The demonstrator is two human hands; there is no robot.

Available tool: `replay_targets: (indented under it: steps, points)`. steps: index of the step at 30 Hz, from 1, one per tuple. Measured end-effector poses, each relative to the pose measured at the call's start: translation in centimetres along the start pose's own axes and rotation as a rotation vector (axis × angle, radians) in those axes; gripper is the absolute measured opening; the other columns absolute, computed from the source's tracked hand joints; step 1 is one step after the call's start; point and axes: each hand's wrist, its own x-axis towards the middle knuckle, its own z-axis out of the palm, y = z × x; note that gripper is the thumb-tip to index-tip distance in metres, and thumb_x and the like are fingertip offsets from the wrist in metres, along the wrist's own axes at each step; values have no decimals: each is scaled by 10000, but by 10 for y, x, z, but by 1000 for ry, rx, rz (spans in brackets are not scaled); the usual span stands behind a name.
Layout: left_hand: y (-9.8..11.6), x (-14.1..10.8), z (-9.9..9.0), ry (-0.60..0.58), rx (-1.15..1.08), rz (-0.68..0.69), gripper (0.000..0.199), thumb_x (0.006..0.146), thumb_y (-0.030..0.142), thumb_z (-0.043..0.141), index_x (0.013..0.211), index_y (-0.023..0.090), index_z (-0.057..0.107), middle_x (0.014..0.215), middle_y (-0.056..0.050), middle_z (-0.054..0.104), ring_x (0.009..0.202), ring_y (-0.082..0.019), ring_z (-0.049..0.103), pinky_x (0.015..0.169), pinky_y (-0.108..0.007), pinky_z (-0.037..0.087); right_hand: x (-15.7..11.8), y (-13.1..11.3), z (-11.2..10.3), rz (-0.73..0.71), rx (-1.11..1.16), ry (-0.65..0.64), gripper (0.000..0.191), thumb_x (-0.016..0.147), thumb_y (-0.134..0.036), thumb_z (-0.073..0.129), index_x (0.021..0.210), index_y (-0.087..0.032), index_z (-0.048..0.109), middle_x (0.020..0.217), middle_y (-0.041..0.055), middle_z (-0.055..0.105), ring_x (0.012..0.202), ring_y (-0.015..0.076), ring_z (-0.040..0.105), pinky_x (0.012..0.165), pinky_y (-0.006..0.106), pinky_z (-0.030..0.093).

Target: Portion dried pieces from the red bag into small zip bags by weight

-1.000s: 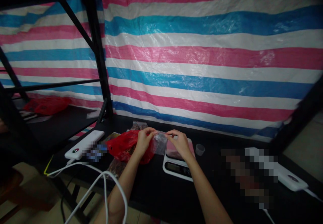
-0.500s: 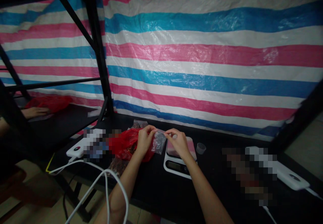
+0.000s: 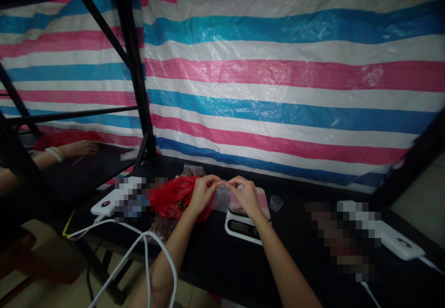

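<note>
Between both hands hangs a small clear plastic bag (image 3: pixel 221 200), pinched along its top edge. My left hand (image 3: pixel 205 193) is closed on the bag's upper left, beside a red plastic bag (image 3: pixel 170 197) with small brown pieces in it. My right hand (image 3: pixel 244 194) is closed on the bag's upper right, over a white kitchen scale (image 3: pixel 241 231) with a dark display. A small clear cup (image 3: pixel 276 203) stands right of the scale. Clear bags with brown contents lie behind the red bag (image 3: pixel 193 170) and in front of it (image 3: pixel 163 228).
White devices with cables lie at the left (image 3: pixel 107 201) and right (image 3: pixel 399 242) of the black table (image 3: pixel 222 266). A white cable loops across the lower left. Past a black metal frame (image 3: pixel 137 85), another person's hand (image 3: pixel 85 148) is near another red bag (image 3: pixel 66 137).
My left hand has moved slightly right along the clear bag's top, closer to my right hand. The other person's hand has moved right, away from their red bag.
</note>
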Motion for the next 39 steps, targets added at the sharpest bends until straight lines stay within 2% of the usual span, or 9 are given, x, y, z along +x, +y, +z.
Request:
replay_targets:
  steps: [8, 15, 18, 21, 23, 26, 31, 35, 39]
  points:
    - [2, -1, 2, 9, 79, 29, 223, 786, 345, 555, 776, 144, 652, 737, -39, 667, 675, -150, 599, 605, -219, 438, 0, -7, 2, -12, -121, -4, 161, 787, -317, 559, 693, -213, 637, 671, -7, 603, 617, 131, 558, 621, 236, 383]
    - [3, -1, 0, -97, 92, 24, 230, 786, 330, 542, 816, 150, 682, 796, -56, 692, 730, -168, 616, 658, -229, 443, -2, -11, -2, -28, -222, -38, 175, 818, -341, 522, 764, -233, 648, 758, -12, 663, 688, 144, 576, 704, 275, 315]
    - [4, -3, 0, -115, 160, 31, 201, 773, 297, 545, 767, 153, 685, 738, -36, 686, 667, -150, 597, 612, -219, 417, -3, -11, 0, -35, -263, -55, 188, 816, -327, 524, 713, -230, 647, 708, -17, 659, 714, 149, 576, 716, 282, 291]
    - [4, -4, 1, -98, 248, 33, 171, 743, 259, 555, 655, 144, 646, 589, 2, 614, 551, -117, 523, 533, -204, 357, -5, -8, 4, -45, -283, -60, 158, 800, -307, 547, 705, -226, 644, 708, -19, 663, 711, 148, 578, 727, 287, 283]
    - [3, -4, 0, -94, 235, 21, 157, 734, 252, 558, 643, 141, 619, 559, 17, 578, 530, -107, 494, 515, -199, 337, -5, -6, 6, -47, -252, -75, 158, 805, -309, 538, 734, -223, 650, 744, -9, 677, 712, 150, 587, 720, 285, 294]
    - [3, -4, -1, -138, 105, 3, 214, 782, 312, 518, 708, 139, 620, 622, 2, 607, 589, -120, 532, 560, -201, 375, -3, -3, 5, -51, -173, -76, 189, 819, -332, 511, 780, -217, 655, 795, 8, 687, 722, 156, 598, 717, 281, 324]
    - [3, -4, -3, -222, 7, 14, 305, 817, 349, 472, 679, 129, 633, 600, -10, 600, 580, -126, 538, 563, -207, 389, -1, -8, 0, -66, -174, -76, 212, 823, -338, 501, 745, -215, 655, 753, 3, 678, 707, 157, 593, 732, 280, 345]
    - [4, -4, -3, -200, 41, 7, 315, 811, 344, 480, 652, 132, 649, 587, -13, 617, 562, -129, 537, 560, -214, 391, -1, -6, 2, -36, -126, -65, 206, 794, -345, 529, 720, -205, 660, 691, 8, 668, 649, 156, 588, 696, 271, 391]
    - [4, -3, -3, -112, 40, 4, 328, 828, 365, 456, 746, 140, 679, 672, -24, 658, 644, -150, 569, 617, -227, 409, 1, 3, 1, 49, 41, -19, 209, 769, -365, 550, 741, -201, 676, 731, 20, 686, 691, 179, 616, 672, 266, 444]
